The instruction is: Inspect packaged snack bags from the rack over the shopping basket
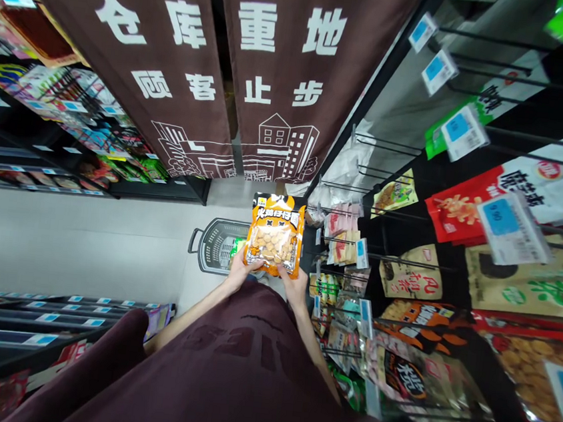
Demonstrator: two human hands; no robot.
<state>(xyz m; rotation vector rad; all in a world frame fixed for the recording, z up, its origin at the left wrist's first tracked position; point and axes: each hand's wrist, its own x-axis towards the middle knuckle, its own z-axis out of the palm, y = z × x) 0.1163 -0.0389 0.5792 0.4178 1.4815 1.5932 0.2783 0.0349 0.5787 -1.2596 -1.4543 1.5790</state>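
An orange and black snack bag [276, 234] with a clear window showing round tan pieces is held upright in front of my body. My left hand [240, 270] grips its lower left corner, thumb on the front. On the lower right, my right hand [294, 285] pinches the bag the same way, its other fingers hidden behind. Below and partly behind the bag, a grey shopping basket [206, 243] stands on the floor. Inside it a green package [237, 247] shows in part.
Hooks with hanging snack bags [410, 271] and blue-white price tags [506, 224] line the right side. A brown curtain [190, 121] with white lettering hangs ahead. Stocked shelves stand at upper left [71, 108] and lower left. Grey floor [72, 236] stretches left.
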